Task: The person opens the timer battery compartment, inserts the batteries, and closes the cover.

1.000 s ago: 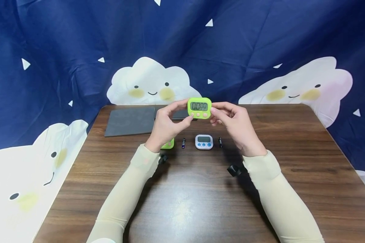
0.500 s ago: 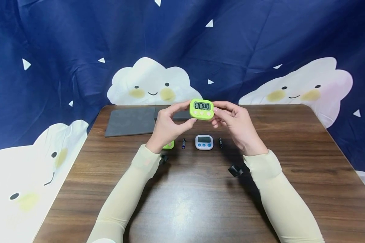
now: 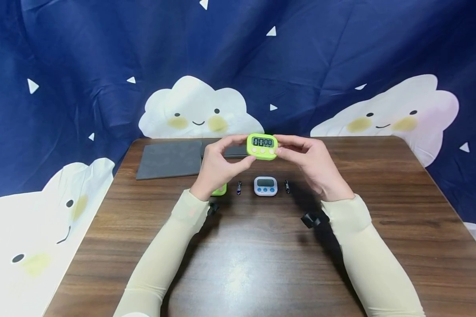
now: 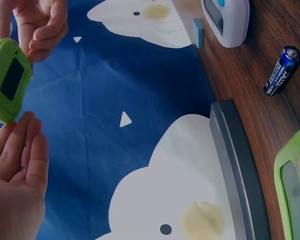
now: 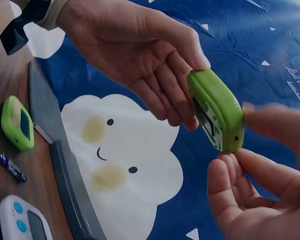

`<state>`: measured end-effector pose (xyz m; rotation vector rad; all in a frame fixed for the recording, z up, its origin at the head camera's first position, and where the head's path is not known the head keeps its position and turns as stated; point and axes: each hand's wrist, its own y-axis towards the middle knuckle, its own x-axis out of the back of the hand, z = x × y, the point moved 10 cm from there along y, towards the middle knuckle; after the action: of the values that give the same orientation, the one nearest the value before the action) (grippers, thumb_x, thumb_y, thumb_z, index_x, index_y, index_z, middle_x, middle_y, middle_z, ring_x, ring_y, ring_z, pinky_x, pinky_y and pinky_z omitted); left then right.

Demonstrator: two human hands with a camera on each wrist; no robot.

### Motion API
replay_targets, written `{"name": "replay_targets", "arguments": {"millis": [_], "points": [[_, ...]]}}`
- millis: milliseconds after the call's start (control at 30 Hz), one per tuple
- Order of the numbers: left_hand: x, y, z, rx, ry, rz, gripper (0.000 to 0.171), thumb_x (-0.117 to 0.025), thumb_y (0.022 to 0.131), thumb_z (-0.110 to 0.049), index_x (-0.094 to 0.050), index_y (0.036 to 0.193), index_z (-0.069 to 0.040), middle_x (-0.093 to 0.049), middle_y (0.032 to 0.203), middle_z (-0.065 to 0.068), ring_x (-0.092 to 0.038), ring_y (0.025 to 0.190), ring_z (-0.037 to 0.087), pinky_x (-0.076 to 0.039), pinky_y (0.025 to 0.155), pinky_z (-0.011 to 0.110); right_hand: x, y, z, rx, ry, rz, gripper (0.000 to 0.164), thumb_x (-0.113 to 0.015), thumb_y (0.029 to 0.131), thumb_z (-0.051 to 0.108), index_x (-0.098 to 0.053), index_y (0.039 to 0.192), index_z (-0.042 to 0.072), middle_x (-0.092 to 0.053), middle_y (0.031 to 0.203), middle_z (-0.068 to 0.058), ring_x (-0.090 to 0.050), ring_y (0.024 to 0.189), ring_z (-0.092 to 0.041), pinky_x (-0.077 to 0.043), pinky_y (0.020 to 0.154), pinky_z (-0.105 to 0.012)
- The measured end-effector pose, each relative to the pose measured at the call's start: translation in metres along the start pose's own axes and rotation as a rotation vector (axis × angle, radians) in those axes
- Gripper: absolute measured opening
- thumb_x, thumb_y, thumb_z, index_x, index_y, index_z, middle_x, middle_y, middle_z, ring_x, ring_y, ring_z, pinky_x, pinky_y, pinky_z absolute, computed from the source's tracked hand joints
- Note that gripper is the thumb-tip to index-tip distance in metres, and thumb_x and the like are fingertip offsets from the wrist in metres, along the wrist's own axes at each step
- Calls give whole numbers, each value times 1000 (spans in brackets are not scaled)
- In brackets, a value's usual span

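A green digital timer (image 3: 262, 146) is held up above the table, its display reading zeros over a row of pale buttons. My left hand (image 3: 218, 165) pinches its left side, thumb at the lower corner. From the other side my right hand (image 3: 315, 163) grips it, with the thumb by the right-hand button. The right wrist view shows the timer's back (image 5: 207, 120), partly out of sight. Below on the table lie a white timer (image 3: 265, 186) with blue buttons and a second green timer (image 3: 221, 190), partly hidden by my left hand.
One battery (image 3: 239, 188) lies left of the white timer, another (image 3: 287, 186) right of it. A flat grey slab (image 3: 168, 159) and a dark bar (image 3: 235, 150) lie at the table's back left. Behind hangs a blue cloth (image 3: 238, 44) with clouds.
The held timer has shifted slightly right and down, and its digits look darker. My left thumb has moved off the left button to the lower edge; my right fingers have shifted behind it.
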<state>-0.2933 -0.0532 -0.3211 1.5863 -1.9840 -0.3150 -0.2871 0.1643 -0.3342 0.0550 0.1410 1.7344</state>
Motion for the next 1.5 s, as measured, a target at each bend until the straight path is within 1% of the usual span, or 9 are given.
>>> {"name": "replay_targets", "arguments": {"millis": [133, 300, 533, 733, 967, 1067, 1267, 1367, 1500], "points": [[-1, 1, 1, 5, 13, 2, 50, -94, 90, -23, -79, 137, -15, -83, 129, 5, -76, 124, 29, -59, 113, 45, 0, -3, 4, 57, -109, 26, 55, -86, 93, -5, -71, 146, -4, -80, 112, 4, -75, 99, -9, -64, 90, -18], [-8, 2, 3, 20, 41, 36, 51, -94, 91, -26, -78, 138, -16, -83, 130, 3, -75, 124, 22, -58, 113, 46, 5, -9, 11, 141, -282, 7, 53, -92, 90, 2, -77, 141, 4, -78, 116, 5, -76, 101, -11, -62, 90, -17], [-21, 13, -5, -37, 137, 67, 51, -96, 89, -27, -80, 136, -13, -84, 129, 4, -77, 124, 22, -61, 109, 41, 23, -9, 14, 148, -343, 0, 51, -92, 91, 4, -78, 140, 7, -78, 115, 5, -74, 102, -15, -62, 89, -17], [-72, 26, 1, -60, 251, 190, 51, -95, 89, -30, -80, 133, -9, -84, 128, 6, -78, 119, 24, -62, 104, 36, 69, -18, 1, 57, -465, -35, 51, -94, 91, 9, -77, 140, 8, -80, 107, 11, -76, 99, -11, -62, 85, -16], [-155, 23, 33, 103, 386, 413, 51, -91, 93, -40, -81, 133, -11, -85, 126, 5, -79, 121, 21, -62, 105, 33, 133, -36, -53, -93, -551, 6, 57, -93, 93, 12, -72, 146, 3, -79, 108, 10, -73, 96, -2, -61, 83, -14], [-181, 19, 43, 154, 406, 483, 47, -90, 94, -40, -81, 129, -10, -87, 117, 2, -81, 109, 16, -61, 94, 25, 149, -44, -75, -137, -558, 38, 59, -91, 95, 12, -68, 148, -2, -77, 113, 7, -71, 98, -2, -60, 83, -13], [-202, 16, 61, 266, 435, 530, 41, -92, 94, -35, -83, 123, -7, -84, 95, -3, -72, 79, 4, -54, 70, 14, 161, -44, -106, -238, -607, 68, 61, -90, 97, 19, -66, 149, 0, -75, 125, -9, -69, 100, -4, -60, 84, -14], [-204, 17, 75, 314, 483, 532, 37, -92, 94, -35, -85, 117, -8, -83, 95, -3, -71, 78, 7, -57, 71, 19, 159, -37, -117, -265, -608, 94, 63, -90, 97, 22, -66, 150, 0, -74, 130, -16, -67, 101, -5, -59, 85, -15], [-220, 19, 114, 364, 553, 554, 29, -94, 89, -44, -89, 100, -18, -82, 95, -9, -70, 80, 10, -59, 75, 24, 156, -33, -124, -284, -621, 126, 62, -91, 96, 21, -66, 149, 0, -73, 128, -18, -66, 100, -6, -58, 84, -15]]}}
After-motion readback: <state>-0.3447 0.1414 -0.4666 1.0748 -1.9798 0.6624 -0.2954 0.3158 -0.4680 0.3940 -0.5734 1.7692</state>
